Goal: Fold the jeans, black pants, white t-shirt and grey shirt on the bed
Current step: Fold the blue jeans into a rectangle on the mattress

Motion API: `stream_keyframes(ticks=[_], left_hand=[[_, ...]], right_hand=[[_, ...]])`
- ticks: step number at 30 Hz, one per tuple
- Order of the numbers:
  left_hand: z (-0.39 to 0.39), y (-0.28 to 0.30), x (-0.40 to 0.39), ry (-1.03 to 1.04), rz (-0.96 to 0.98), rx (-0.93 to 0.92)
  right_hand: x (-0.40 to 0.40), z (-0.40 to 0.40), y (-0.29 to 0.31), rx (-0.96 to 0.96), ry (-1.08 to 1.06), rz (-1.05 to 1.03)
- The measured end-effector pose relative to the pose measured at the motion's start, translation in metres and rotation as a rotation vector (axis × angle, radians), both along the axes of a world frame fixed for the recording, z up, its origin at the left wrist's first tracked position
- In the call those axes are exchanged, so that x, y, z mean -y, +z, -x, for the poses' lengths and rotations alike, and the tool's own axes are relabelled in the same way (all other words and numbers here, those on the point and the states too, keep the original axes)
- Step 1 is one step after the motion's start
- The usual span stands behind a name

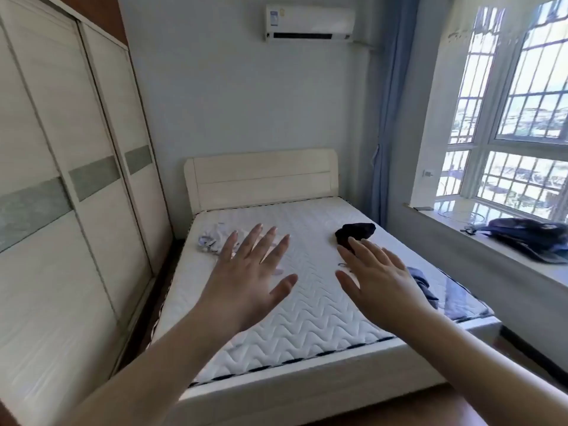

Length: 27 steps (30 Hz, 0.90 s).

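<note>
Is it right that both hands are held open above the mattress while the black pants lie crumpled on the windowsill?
No. The head view shows the black pants crumpled on the mattress, not the windowsill. The left hand and right hand are indeed open.

On the mattress (307, 302) a crumpled t-shirt (215, 241) lies near the left edge, the pants (356, 232) toward the right edge — another garment (422, 282) nearer the front right corner. Headboard (261, 176) behind; a bag (531, 238) on the windowsill (491, 250) — right of the bed.

Mattress (307, 318) centre bare; clothes (356, 231) at edges
</note>
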<state>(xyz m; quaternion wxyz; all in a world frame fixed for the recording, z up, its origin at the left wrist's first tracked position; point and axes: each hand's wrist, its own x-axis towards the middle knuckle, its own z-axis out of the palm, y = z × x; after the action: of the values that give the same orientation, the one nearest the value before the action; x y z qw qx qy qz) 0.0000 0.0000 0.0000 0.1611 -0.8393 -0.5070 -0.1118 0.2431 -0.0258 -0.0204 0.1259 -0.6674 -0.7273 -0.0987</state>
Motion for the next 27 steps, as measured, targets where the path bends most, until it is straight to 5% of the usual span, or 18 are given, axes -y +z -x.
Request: stream_keyframes(ticks=[27], left_hand=[[-0.305, -0.08, -0.162, -0.188, 0.064, -0.09]], right_hand=[[-0.111, -0.279, -0.086, -0.056, -0.147, 0.082]])
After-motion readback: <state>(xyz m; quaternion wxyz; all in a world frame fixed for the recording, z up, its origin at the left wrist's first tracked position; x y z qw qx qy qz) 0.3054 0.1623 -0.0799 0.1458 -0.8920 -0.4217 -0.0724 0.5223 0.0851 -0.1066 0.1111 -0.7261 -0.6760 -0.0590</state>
